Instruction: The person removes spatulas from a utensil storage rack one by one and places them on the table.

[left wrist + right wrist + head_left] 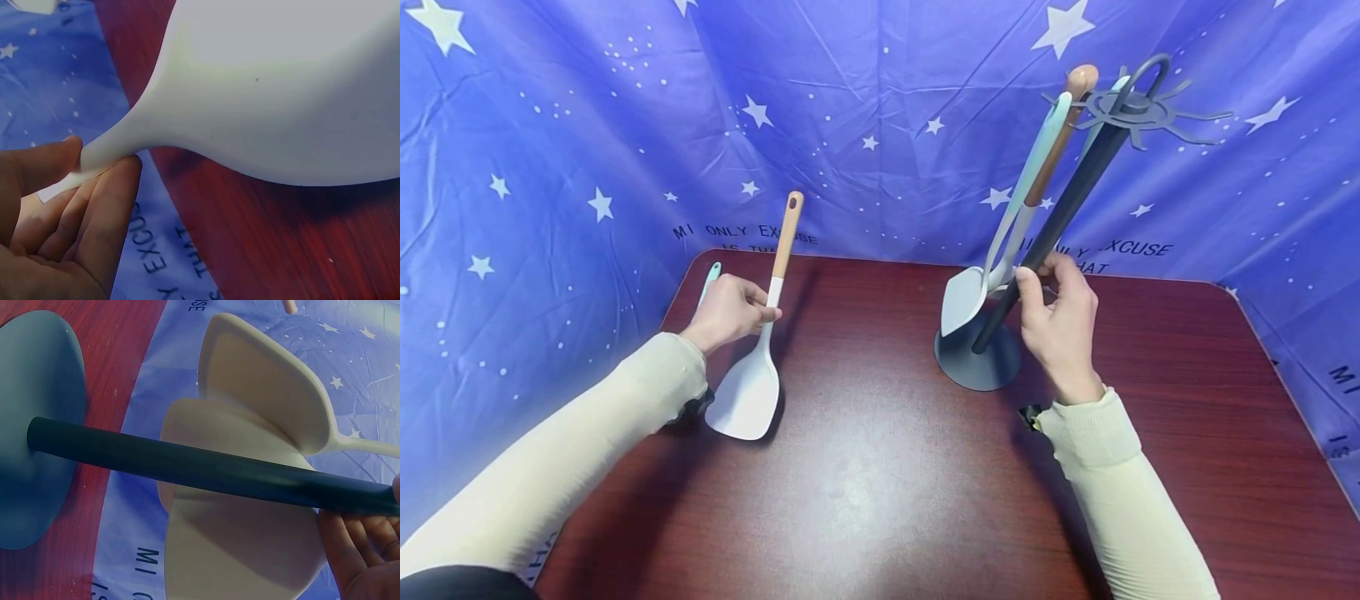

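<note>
My left hand [730, 310] pinches the white neck of a spatula [747, 396] between thumb and fingers. Its broad white blade hangs down toward me, and its wooden handle points up and away. My right hand [1063, 321] holds the dark pole of a utensil rack [1078, 196], thumb on one side and fingers on the other. From the hooked ring [1138, 112] at the top hang several utensils, among them a mint-handled spatula [962, 302] and one with a wooden handle [1048, 167]. In the right wrist view, pale heads [250, 544] overlap behind the pole.
The rack's round grey base [981, 371] stands on the reddish-brown table [865, 500]. Past my left hand, a mint-coloured handle [711, 279] shows at the table's left edge, mostly hidden. A blue star-patterned cloth [880, 167] hangs behind the table and along its sides.
</note>
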Demonstrator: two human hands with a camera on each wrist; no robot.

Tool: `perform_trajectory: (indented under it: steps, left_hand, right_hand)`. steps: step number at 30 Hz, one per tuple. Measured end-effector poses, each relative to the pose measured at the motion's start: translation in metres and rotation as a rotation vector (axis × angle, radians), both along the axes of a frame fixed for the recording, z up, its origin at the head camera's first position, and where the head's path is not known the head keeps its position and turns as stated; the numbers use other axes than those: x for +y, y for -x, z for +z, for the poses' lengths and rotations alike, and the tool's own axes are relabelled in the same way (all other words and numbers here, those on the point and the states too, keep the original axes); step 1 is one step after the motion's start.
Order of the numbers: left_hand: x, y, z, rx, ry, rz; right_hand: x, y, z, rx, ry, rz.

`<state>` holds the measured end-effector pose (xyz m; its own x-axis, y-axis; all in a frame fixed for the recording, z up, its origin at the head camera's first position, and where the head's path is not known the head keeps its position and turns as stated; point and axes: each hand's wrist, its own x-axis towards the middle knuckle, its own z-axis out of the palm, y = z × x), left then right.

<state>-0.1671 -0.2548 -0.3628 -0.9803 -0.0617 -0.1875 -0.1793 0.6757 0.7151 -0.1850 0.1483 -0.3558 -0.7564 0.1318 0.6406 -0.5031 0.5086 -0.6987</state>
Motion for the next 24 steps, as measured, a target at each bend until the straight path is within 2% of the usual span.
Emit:
perform_trajectory:
  steps: [8, 24]
  left_hand:
    - [-0.015, 0.006, -0.008, -0.054, 0.02, 0.02]
    - [-0.03, 0.017, -0.023, -0.15, 0.056, 0.088]
  right_hand:
    - [0.001, 0.001, -0.001, 0.011, 0.001, 0.006]
    - [0.0, 0.0, 0.0, -0.009, 0.012, 0.013]
